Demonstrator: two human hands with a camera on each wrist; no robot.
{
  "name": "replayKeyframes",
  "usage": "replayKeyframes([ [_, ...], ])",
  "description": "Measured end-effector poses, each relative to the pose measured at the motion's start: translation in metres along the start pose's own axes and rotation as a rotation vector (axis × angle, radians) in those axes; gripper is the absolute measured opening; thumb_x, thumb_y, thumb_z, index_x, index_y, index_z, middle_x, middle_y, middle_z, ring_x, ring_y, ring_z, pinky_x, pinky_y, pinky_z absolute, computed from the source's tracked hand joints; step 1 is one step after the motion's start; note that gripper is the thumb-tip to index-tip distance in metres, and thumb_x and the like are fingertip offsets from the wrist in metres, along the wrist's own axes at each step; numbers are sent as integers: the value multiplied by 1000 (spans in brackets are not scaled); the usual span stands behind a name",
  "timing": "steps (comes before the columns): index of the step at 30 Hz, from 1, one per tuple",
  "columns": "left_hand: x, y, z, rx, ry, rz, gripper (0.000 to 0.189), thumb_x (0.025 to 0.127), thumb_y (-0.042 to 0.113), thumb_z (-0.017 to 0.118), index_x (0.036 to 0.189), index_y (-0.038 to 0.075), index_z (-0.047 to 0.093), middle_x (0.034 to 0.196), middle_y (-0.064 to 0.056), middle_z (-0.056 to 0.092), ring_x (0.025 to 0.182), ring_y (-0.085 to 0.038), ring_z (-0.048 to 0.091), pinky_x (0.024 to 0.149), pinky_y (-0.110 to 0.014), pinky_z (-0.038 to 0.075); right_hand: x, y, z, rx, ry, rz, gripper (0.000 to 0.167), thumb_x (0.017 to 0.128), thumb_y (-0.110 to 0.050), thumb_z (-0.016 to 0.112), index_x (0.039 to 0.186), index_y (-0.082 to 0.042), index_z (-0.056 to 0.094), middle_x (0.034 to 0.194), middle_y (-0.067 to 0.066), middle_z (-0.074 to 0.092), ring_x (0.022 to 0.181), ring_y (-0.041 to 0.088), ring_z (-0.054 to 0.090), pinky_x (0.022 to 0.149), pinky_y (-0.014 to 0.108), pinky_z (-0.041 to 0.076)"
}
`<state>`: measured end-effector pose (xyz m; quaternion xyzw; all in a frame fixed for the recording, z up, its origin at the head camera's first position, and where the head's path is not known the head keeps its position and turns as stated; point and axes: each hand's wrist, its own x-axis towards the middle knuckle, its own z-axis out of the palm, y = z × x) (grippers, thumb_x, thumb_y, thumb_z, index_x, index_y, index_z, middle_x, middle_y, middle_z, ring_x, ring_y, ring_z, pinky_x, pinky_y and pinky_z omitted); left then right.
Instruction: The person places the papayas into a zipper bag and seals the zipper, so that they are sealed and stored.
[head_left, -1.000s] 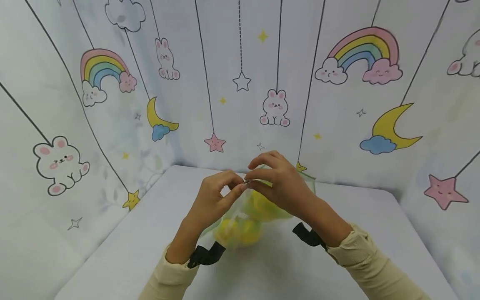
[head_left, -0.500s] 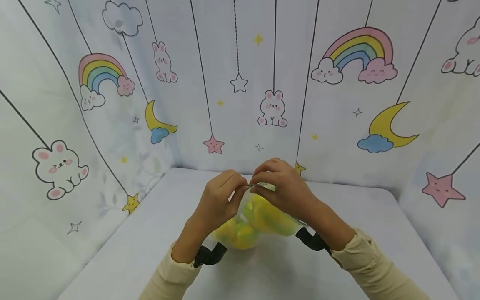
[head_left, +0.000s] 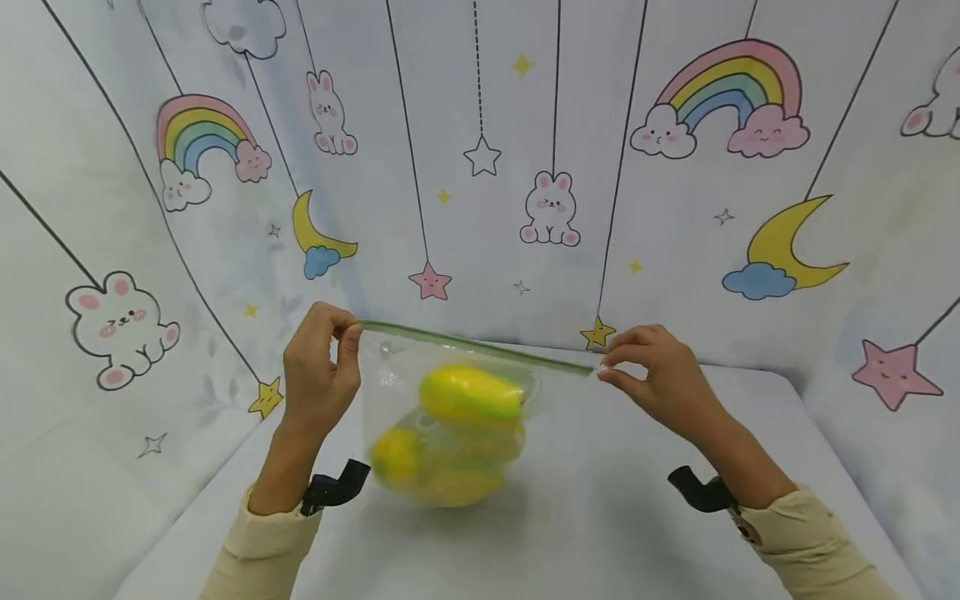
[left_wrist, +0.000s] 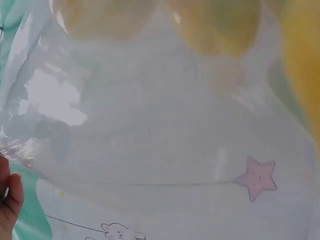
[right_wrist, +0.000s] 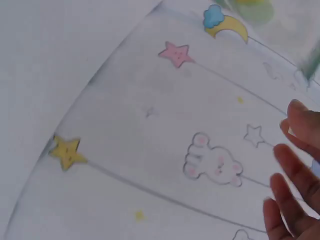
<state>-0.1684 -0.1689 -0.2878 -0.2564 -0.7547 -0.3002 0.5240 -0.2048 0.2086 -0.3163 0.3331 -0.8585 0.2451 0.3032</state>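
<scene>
A clear zip bag [head_left: 390, 367] with a green strip [head_left: 480, 343] along its top hangs above the table. Several yellow, green-tinged fruit-like pieces [head_left: 468, 393] lie inside it, blurred by the plastic. My left hand [head_left: 318, 367] pinches the strip's left end between thumb and fingers. At the strip's right end is my right hand [head_left: 660, 371], thumb and index tips close together. In the right wrist view the fingers [right_wrist: 287, 187] are spread loosely, with a gap between them and the green end of the bag. Plastic fills most of the left wrist view.
A white table [head_left: 600, 517] spreads below the hands. Behind it stands a white backdrop [head_left: 480, 233] printed with rainbows, moons, rabbits and stars. A black wrist mount [head_left: 336, 486] sits on the left wrist, another black mount [head_left: 701, 490] on the right.
Both hands were together at the bag's top middle. They have moved apart, left hand to the left and right hand to the right, and the top strip is now stretched straight.
</scene>
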Motion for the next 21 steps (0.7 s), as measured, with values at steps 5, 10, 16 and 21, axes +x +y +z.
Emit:
replayKeyframes([
  [5, -2, 4, -9, -52, -48, -4, 9, 90, -4, 63, 86, -4, 55, 78, -12, 52, 73, -18, 48, 70, -25, 39, -17, 18, -4, -3, -23, 62, 14, 75, -5, 82, 84, -13, 75, 93, 2, 67, 94, 24, 60, 65, 37, 51],
  [10, 1, 10, -7, -96, -77, 46, 25, 99, 17, 57, 85, -3, 56, 78, -11, 53, 73, -17, 49, 70, -23, 41, -30, 14, -4, 66, -29, 124, 15, 79, -9, 80, 90, -17, 75, 92, -7, 68, 87, 16, 63, 61, 27, 48],
  [16, -2, 8, -14, -76, -32, -10, 26, 98, 16, 59, 83, -4, 56, 78, -11, 55, 74, -19, 52, 77, -17, 42, -39, 8, 2, 189, -99, 223, 10, 86, -15, 76, 93, -22, 74, 89, -12, 69, 82, 8, 63, 67, 27, 50],
  [21, -10, 12, -21, -122, -48, -38, 14, 93, 2, 62, 82, -5, 57, 78, -10, 55, 77, -12, 52, 79, -15, 43, -45, -1, 9, 402, -164, 293, 9, 89, -14, 72, 96, -20, 72, 90, -9, 68, 81, 6, 65, 71, 25, 53],
])
